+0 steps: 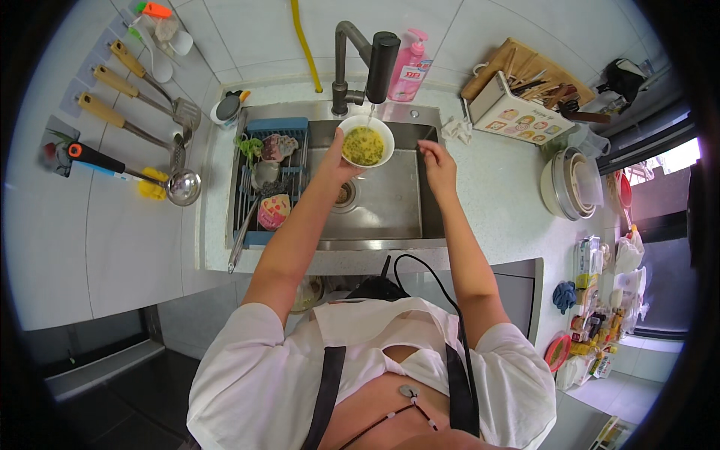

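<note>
My left hand [341, 159] is closed on the rim and side of a white bowl [388, 154], which I hold over the sink [382, 210]. Yellowish-green liquid [363, 146] with small bits in it fills much of the bowl. Directly above is the spout of a dark faucet [382, 67], and a thin stream of water seems to run from it into the bowl. Over the sink's right edge hovers my right hand [439, 166], its fingers loosely bent and apart, with nothing visible in them.
A blue-ended drying rack [285, 126] at the sink's left holds a ladle [247, 225] and sponges. Behind the faucet stands a pink pump bottle [409, 73]. Utensils [120, 112] hang on the left wall. To the right are a knife-and-chopstick holder [517, 112] and stacked bowls [570, 184].
</note>
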The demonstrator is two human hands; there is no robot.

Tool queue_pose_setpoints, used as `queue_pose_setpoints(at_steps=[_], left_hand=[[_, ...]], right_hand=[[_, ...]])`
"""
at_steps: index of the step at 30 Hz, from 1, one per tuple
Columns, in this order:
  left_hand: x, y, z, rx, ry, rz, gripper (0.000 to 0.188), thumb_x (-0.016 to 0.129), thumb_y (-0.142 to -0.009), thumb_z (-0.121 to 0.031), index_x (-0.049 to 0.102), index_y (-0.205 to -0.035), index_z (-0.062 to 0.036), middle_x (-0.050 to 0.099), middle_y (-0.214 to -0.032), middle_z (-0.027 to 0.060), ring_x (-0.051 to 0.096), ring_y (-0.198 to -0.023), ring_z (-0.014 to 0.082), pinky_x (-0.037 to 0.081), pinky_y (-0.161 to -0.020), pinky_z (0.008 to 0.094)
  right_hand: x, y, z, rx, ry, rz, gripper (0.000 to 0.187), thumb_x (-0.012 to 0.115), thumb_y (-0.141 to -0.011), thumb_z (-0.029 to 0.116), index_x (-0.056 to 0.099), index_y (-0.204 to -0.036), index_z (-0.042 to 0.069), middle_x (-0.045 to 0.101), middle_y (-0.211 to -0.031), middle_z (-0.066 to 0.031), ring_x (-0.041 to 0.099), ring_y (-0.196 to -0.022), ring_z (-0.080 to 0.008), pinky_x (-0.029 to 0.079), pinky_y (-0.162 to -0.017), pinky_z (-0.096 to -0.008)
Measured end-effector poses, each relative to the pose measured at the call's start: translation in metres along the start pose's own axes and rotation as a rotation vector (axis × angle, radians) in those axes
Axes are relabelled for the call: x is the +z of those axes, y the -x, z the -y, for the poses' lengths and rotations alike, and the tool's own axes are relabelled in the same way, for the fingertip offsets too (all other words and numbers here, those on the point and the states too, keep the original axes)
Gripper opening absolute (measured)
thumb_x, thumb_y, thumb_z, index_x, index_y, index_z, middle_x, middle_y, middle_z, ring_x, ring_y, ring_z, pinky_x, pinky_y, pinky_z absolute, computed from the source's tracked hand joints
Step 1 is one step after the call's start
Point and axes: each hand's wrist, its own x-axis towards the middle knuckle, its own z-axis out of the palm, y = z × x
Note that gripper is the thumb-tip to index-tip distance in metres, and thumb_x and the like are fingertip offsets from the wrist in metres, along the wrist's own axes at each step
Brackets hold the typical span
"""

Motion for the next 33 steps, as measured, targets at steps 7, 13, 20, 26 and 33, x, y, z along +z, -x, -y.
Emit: queue_pose_setpoints(at_steps=[7,13,20,26,33], left_hand=[[-0.004,-0.001,0.007,-0.024,-0.041,0.213,0.049,0.043,-0.083,-0.048,0.039,-0.118,-0.014,0.046,-0.12,0.0081,0.044,-0.112,0.0285,0.034,-0.091,0.0519],[-0.003,-0.004,0.015,-0.015,-0.056,0.113,0.057,0.046,-0.08,-0.052,0.041,-0.12,-0.013,0.043,-0.123,0.0089,0.041,-0.114,0.0278,0.034,-0.091,0.0514],[-0.006,-0.014,0.02,-0.068,-0.057,0.052,0.06,0.045,-0.079,-0.055,0.039,-0.122,-0.0133,0.043,-0.123,0.0088,0.041,-0.114,0.0279,0.033,-0.091,0.0507],[-0.014,-0.018,0.013,-0.092,0.032,0.212,0.059,0.043,-0.08,-0.054,0.037,-0.123,-0.0133,0.041,-0.124,0.0095,0.04,-0.114,0.0283,0.033,-0.092,0.0513],[-0.002,-0.011,0.011,-0.045,-0.014,0.147,0.059,0.046,-0.079,-0.053,0.038,-0.122,-0.013,0.041,-0.125,0.0099,0.039,-0.115,0.029,0.032,-0.092,0.0529]], right_hand=[[0.05,-0.043,0.043,-0.39,0.301,0.432,0.03,0.048,-0.071,-0.003,0.059,-0.096,0.006,0.057,-0.098,-0.0128,0.054,-0.093,-0.0293,0.044,-0.079,-0.0344],[0.079,-0.057,0.036,-0.26,0.815,0.672,0.022,0.053,-0.069,0.006,0.062,-0.09,0.005,0.058,-0.096,-0.0152,0.058,-0.085,-0.0294,0.047,-0.073,-0.0354],[0.102,-0.063,0.004,-0.01,0.755,0.974,0.018,0.053,-0.07,0.009,0.063,-0.084,0.004,0.061,-0.088,-0.0181,0.06,-0.073,-0.03,0.049,-0.065,-0.0369],[0.092,-0.066,0.015,0.55,-0.187,0.686,0.031,0.042,-0.071,-0.003,0.059,-0.097,0.003,0.06,-0.094,-0.0157,0.059,-0.08,-0.0253,0.048,-0.068,-0.0346],[0.077,-0.061,0.031,-0.178,0.609,0.538,0.024,0.051,-0.072,0.004,0.061,-0.093,0.003,0.059,-0.098,-0.0173,0.059,-0.087,-0.0293,0.048,-0.073,-0.0378]])
